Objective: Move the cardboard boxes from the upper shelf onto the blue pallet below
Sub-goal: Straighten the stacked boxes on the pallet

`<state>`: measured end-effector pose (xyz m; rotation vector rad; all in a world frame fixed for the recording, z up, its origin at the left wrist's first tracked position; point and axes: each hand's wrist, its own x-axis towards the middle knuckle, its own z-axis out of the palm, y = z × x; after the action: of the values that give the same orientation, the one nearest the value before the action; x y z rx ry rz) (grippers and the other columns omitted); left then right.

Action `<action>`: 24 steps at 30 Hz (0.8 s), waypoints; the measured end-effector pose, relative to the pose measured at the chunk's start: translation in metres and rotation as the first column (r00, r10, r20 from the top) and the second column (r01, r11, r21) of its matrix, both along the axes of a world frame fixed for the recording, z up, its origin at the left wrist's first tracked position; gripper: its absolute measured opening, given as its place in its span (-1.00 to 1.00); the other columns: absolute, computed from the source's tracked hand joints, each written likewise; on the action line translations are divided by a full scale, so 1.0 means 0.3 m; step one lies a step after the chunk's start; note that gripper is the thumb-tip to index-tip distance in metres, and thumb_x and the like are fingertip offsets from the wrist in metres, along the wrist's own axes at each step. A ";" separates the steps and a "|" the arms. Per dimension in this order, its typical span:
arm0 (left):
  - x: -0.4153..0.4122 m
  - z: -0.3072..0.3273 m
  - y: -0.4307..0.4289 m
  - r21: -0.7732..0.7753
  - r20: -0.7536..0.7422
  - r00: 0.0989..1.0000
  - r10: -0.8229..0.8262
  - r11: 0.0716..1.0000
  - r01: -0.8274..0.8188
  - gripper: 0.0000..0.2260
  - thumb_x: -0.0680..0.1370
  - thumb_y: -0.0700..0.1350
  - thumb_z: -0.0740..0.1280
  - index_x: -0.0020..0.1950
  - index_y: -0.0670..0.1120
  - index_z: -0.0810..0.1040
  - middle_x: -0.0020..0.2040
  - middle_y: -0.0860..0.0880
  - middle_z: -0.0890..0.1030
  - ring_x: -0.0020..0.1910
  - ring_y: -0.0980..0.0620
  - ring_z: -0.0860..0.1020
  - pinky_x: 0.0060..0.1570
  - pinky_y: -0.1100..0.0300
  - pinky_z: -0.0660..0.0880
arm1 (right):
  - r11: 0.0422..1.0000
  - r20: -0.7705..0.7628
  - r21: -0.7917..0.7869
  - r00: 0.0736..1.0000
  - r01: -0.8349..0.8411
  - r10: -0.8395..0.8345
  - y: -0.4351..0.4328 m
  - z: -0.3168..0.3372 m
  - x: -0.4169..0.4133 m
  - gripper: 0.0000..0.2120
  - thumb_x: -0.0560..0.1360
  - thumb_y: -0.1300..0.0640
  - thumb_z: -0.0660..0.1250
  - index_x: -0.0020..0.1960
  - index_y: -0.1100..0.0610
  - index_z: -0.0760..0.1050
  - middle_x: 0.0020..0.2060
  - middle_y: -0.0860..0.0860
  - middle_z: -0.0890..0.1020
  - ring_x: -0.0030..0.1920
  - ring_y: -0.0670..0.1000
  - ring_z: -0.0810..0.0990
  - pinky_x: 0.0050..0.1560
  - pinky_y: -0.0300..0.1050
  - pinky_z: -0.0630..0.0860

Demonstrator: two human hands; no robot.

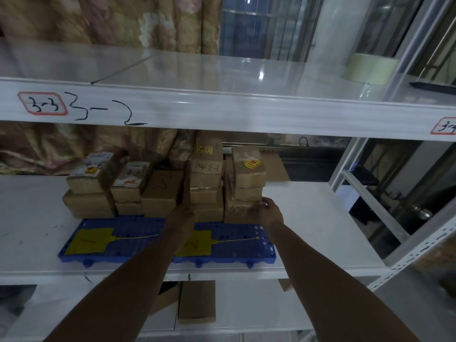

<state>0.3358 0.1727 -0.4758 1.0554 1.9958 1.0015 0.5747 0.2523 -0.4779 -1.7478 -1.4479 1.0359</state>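
Several cardboard boxes [160, 191] stand stacked along the back of a blue pallet [138, 225] on the middle shelf. My left hand [183, 203] reaches between two stacks, fingers straight, pressing against the left side of the middle stack [206, 183]. My right hand [267, 209] touches the front right corner of the bottom box of the right stack [240, 211], fingers lightly curled at its edge. Two yellow tags [90, 240] marked 1 and 2 lie on the pallet's front. The upper shelf [222, 70] holds no boxes in view.
A roll of tape [370, 67] sits on the upper shelf at the right. White shelf beams carry handwritten labels [42, 103]. A cardboard box [197, 302] stands on the shelf below. Curtain and window lie behind; a metal upright [419, 248] is at the right.
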 end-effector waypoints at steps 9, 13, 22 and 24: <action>0.008 -0.040 0.051 0.094 0.019 0.995 0.100 0.990 -0.101 -0.74 0.66 -0.11 0.17 0.25 -0.19 0.52 -0.03 -0.19 0.57 -0.32 -0.01 0.46 -0.37 0.16 0.33 | 1.000 -0.063 -0.009 0.998 0.019 -0.020 0.014 -0.007 0.000 -0.68 0.61 0.13 0.16 0.33 0.01 0.49 0.13 0.14 0.64 0.08 0.21 0.60 0.14 0.12 0.58; 0.026 -0.036 0.062 0.089 -0.034 0.995 0.097 0.992 -0.093 -0.76 0.65 -0.19 0.16 0.18 -0.32 0.50 -0.18 -0.16 0.50 -0.38 0.01 0.38 -0.43 0.18 0.22 | 1.000 -0.075 0.002 0.997 0.015 -0.014 0.000 -0.002 0.002 -0.68 0.66 0.10 0.13 0.37 0.05 0.47 0.16 0.15 0.62 0.11 0.20 0.59 0.13 0.07 0.56; -0.007 -0.097 0.091 0.095 -0.221 0.974 0.055 0.995 -0.034 -0.79 0.62 -0.23 0.15 0.00 -0.30 0.54 -0.05 -0.36 0.52 -0.26 -0.27 0.47 -0.37 0.14 0.27 | 1.000 -0.082 0.007 0.997 -0.001 0.002 -0.025 -0.005 0.019 -0.68 0.65 0.07 0.15 0.37 0.01 0.47 0.19 0.12 0.61 0.14 0.20 0.59 0.19 0.12 0.56; -0.007 -0.105 0.097 0.098 -0.256 0.965 0.050 0.995 -0.026 -0.81 0.61 -0.25 0.17 -0.01 -0.28 0.56 -0.04 -0.33 0.54 -0.25 -0.21 0.47 -0.34 0.09 0.31 | 1.000 -0.088 0.000 0.996 0.005 -0.005 -0.024 -0.006 0.028 -0.68 0.63 0.08 0.17 0.35 -0.01 0.48 0.18 0.11 0.63 0.13 0.20 0.61 0.19 0.15 0.58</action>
<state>0.3338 0.2017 -0.5073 1.2579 2.2023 1.0305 0.5832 0.2450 -0.4796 -1.6841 -1.3881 1.0961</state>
